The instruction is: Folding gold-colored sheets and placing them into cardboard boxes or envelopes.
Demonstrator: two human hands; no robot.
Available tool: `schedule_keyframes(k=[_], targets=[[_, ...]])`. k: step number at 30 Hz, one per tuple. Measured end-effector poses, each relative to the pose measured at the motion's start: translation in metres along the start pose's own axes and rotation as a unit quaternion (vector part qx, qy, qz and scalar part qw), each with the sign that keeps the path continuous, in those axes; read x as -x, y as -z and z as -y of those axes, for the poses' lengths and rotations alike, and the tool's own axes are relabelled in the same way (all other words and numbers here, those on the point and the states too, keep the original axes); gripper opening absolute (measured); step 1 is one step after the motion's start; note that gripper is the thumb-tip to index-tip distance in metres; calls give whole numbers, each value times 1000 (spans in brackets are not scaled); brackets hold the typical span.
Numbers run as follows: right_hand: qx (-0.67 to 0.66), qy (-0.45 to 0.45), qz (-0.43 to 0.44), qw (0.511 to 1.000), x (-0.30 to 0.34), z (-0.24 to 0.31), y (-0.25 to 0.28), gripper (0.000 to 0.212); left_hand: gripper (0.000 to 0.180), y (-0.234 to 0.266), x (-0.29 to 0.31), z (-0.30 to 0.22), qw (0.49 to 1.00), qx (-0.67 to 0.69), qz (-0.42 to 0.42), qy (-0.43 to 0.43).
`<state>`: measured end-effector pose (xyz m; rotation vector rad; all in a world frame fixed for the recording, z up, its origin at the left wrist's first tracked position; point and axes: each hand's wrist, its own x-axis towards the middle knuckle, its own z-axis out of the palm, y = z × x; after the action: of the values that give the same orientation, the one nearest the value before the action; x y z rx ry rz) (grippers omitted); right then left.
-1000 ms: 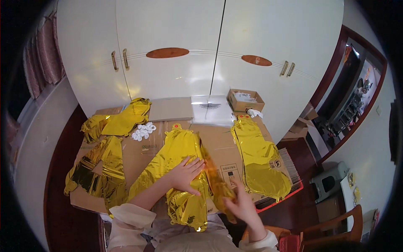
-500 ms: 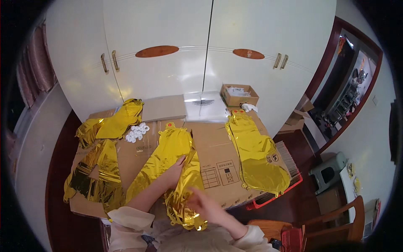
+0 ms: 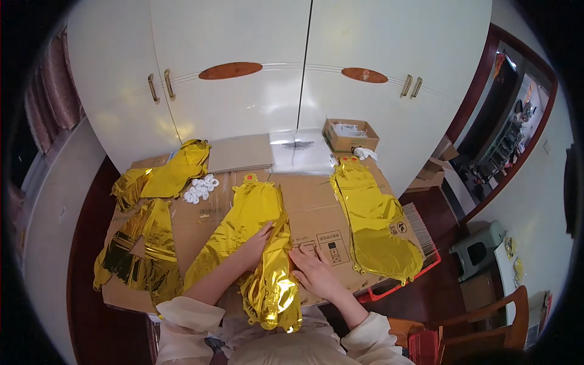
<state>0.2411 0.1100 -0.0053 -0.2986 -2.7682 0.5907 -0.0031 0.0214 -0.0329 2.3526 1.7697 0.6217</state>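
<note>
A gold foil balloon [image 3: 252,204], uninflated, lies in front of me, its right part folded over lengthwise and hanging past the table's front edge. My left hand [image 3: 257,243] rests on it with fingers stretched out against the fold; their tips are partly covered by foil. To the right of the fold, my right hand [image 3: 315,272] lies open with fingers spread, touching the foil's edge and the cardboard [image 3: 313,194]. A stack of flat gold foil balloons [image 3: 377,225] lies at the right. More crumpled gold foil [image 3: 149,243] is at the left.
White ring-shaped pieces [image 3: 201,189] sit left of centre. At the back are cardboard sheets [image 3: 240,154], clear plastic bags [image 3: 298,152] and a small carton [image 3: 351,143], against a white cabinet [image 3: 243,36]. A red crate [image 3: 429,266] and wooden chair [image 3: 520,310] stand at the right.
My right hand has moved up and right from the balloon's lower part to beside its folded edge. The fold now lies straighter and narrower. My left hand has stayed nearly in place.
</note>
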Motion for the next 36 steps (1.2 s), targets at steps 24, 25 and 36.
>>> schedule_keyframes(k=[24, 25, 36], targets=[[49, 55, -6, 997, 5, 21, -4, 52, 52, 50, -45, -6, 970, -99, -132, 181], [54, 60, -6, 997, 6, 21, -5, 53, 51, 49, -44, -4, 976, -132, -116, 129], [77, 67, 8, 995, 6, 20, -7, 51, 74, 32, -37, -6, 982, -146, 53, 105]])
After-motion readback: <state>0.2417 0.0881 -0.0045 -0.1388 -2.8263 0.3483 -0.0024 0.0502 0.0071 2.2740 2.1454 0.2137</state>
